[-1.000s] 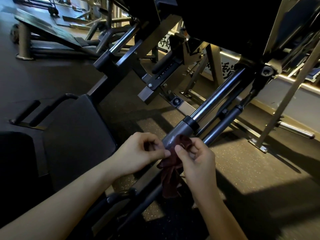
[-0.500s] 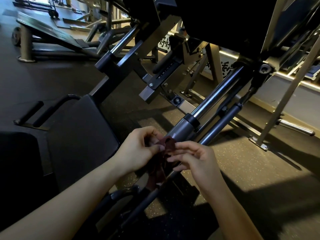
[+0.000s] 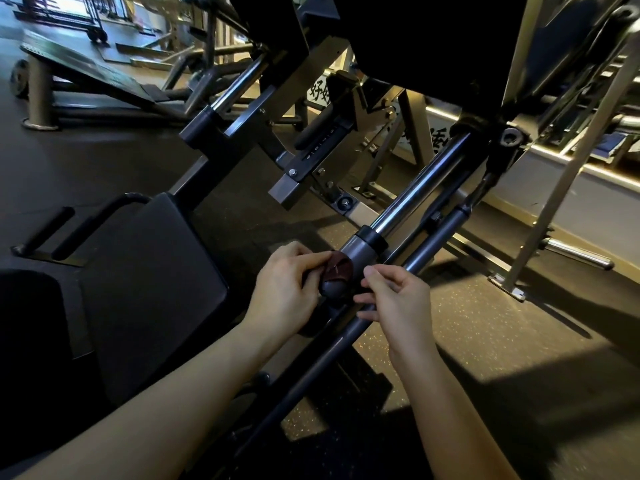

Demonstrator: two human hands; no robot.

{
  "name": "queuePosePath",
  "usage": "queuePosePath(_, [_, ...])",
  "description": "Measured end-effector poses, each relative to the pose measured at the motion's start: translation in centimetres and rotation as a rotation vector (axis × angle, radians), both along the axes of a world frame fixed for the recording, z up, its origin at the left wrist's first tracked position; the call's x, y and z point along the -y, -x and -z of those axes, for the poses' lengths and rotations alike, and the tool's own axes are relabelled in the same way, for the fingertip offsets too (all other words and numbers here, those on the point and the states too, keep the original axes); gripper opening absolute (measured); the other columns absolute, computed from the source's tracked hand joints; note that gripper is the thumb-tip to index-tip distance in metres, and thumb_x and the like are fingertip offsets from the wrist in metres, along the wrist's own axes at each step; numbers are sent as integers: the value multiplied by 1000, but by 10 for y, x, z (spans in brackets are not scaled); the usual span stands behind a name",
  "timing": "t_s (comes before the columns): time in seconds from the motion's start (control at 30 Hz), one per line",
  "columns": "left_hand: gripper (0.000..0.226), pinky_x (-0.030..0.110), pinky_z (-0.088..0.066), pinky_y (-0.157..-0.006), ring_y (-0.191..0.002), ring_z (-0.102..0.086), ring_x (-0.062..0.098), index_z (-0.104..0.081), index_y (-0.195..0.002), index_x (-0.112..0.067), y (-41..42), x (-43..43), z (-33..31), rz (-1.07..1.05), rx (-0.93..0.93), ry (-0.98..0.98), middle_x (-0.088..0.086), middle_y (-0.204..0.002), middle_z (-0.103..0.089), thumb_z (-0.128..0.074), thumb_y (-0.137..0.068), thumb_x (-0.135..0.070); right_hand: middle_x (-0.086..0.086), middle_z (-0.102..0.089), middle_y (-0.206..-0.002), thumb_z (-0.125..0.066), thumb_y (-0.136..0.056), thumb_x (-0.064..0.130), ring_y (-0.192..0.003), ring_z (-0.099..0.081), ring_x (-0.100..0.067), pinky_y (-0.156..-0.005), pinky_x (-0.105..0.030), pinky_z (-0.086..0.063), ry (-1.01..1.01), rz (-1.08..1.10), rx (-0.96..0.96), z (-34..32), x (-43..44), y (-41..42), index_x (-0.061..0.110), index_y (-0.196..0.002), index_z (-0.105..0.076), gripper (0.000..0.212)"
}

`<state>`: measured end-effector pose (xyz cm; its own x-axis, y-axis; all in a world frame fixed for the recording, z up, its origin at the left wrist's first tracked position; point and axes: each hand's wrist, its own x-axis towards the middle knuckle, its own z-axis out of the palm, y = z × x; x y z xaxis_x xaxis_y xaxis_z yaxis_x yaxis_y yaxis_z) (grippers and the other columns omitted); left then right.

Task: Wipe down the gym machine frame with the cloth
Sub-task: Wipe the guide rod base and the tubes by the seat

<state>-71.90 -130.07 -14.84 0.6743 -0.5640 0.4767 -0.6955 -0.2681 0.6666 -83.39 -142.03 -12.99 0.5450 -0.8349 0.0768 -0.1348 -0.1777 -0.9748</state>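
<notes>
Head view: at the left sits the machine's black seat pad [image 3: 149, 289]. Beside it the left hand [image 3: 284, 289] pinches the dark red cloth [image 3: 337, 268] between thumb and curled fingers, holding it bunched against the lower end of the grey frame sleeve [image 3: 358, 249]. The cloth lies between the 2 hands, touching only the left. Just right of it the right hand [image 3: 398, 299] hovers with loosely curled fingers, gripping nothing, in front of a thin dark bar [image 3: 433, 237]. A chrome rod [image 3: 426, 188] slopes up to the right from the sleeve.
</notes>
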Motion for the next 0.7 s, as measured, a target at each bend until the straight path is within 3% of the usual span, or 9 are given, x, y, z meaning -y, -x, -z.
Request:
queuePosePath(0.17, [30, 26, -52, -80, -92, -57, 0, -75, -114, -33, 3, 11, 1, -24, -159, 118, -18, -97, -58, -67, -92, -51, 0, -71, -102, -64, -99, 24, -80, -73, -12, -70, -31, -63, -22, -8, 18, 1, 3, -2, 19, -118, -66, 20])
queuePosePath(0.37, [19, 12, -45, -75, -94, -58, -3, -75, -106, -33, -1, 6, 3, -2, -287, 114, -18, -102, -59, -78, -88, -33, -3, -71, -98, -64, -99, 22, -78, -73, -13, -67, -30, -61, -42, -2, 40, 2, 6, -8, 17, -114, -65, 17])
queuePosePath(0.57, [18, 18, -48, -75, -90, -62, -2, -67, -90, -39, 3, -17, 22, 4, -362, 98, -15, -97, -66, -81, -85, -29, -7, -71, -98, -68, -96, 23, -82, -73, -20, -73, -39, -63, -92, -35, 42, -1, 10, -11, 14, -108, -64, 16])
queuePosePath(0.7, [16, 20, -51, -78, -92, -65, 3, -74, -89, -39, 1, -12, 19, 13, -328, 184, -16, -94, -67, -83, -83, -28, -5, -71, -98, -69, -95, 24, -80, -73, -17, -72, -37, -63, -64, -64, 12, -2, 15, -8, 16, -108, -65, 16])
